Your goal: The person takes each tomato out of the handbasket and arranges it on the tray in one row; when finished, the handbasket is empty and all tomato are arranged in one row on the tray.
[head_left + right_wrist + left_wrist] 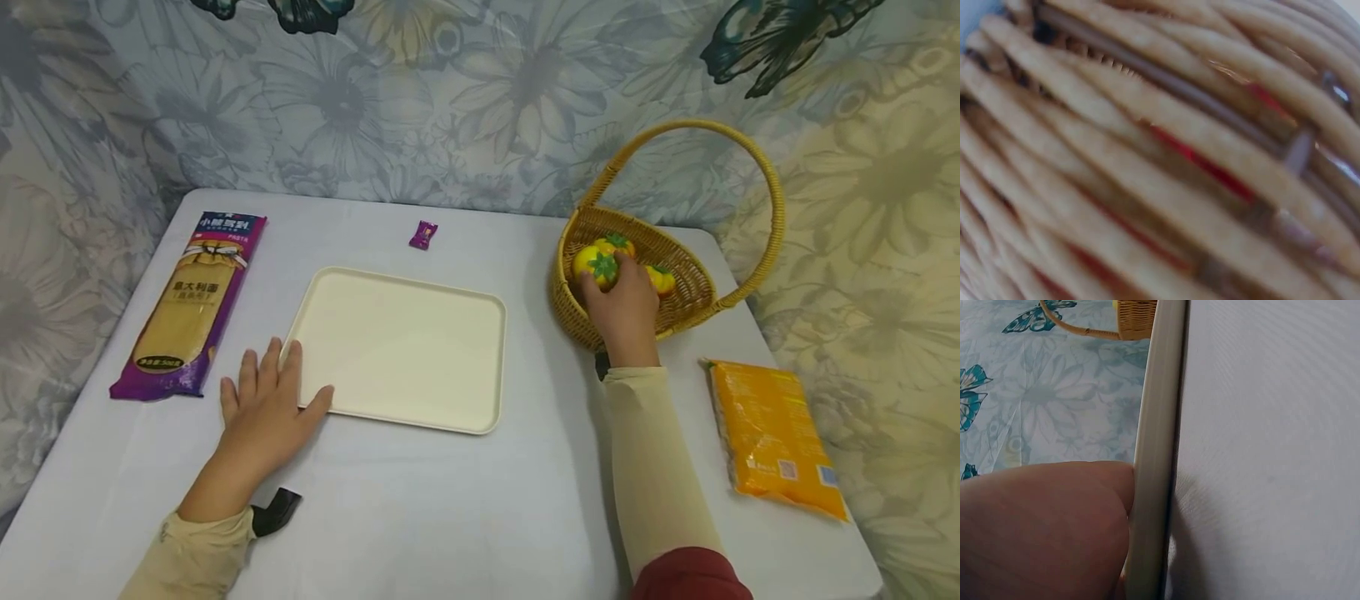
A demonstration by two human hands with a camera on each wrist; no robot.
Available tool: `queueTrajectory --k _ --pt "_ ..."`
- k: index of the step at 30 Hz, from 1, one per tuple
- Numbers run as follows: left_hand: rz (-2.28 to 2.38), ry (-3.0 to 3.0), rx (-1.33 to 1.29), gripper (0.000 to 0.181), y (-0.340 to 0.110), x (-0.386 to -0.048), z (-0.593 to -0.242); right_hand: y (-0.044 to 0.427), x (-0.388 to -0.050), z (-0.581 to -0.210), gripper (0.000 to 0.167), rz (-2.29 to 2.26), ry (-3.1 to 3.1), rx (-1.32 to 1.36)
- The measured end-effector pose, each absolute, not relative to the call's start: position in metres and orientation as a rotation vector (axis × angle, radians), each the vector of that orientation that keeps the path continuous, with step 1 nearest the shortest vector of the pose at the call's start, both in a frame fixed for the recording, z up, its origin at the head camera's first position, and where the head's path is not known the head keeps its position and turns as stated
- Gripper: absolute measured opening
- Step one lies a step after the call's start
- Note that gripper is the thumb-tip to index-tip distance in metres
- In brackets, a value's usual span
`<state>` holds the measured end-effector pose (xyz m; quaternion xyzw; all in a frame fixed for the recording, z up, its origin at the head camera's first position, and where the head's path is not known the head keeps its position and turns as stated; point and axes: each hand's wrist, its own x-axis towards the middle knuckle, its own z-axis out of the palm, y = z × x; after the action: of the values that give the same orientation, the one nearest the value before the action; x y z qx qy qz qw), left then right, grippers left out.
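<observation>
In the head view my right hand (626, 312) reaches into a wicker basket (693, 300). Its thumb and index finger pinch a yellow fruit (592, 262) with a green star-shaped top. Two more yellow-orange fruits (662, 281) lie in the basket, partly behind the fingers. The right wrist view is filled by the basket's weave (1147, 162), with red showing through gaps; no fingers appear there. My left hand (266, 417), fingers spread, rests at the left edge of a cream tray (405, 350). In the left wrist view, part of that hand touches the tray's rim (1150, 456).
A purple pasta packet (191, 308) lies left of the tray, and a small purple wrapped candy (423, 235) behind it. An orange packet (776, 437) is at the right edge of the white table (450, 517). The basket's tall handle (776, 208) leans right.
</observation>
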<state>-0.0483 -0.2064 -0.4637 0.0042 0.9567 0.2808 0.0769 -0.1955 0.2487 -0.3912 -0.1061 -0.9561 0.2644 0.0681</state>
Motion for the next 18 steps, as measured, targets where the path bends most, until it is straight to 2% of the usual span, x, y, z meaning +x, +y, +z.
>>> queueTrajectory --k 10,18 --pt "0.845 2.877 0.024 0.092 -0.208 -0.047 -0.465 0.236 -0.183 -0.372 0.084 0.918 -2.797 -0.290" --pt "0.857 2.874 0.022 0.092 -0.207 -0.047 -0.463 0.204 -0.167 -0.357 0.078 0.984 -2.776 -0.185"
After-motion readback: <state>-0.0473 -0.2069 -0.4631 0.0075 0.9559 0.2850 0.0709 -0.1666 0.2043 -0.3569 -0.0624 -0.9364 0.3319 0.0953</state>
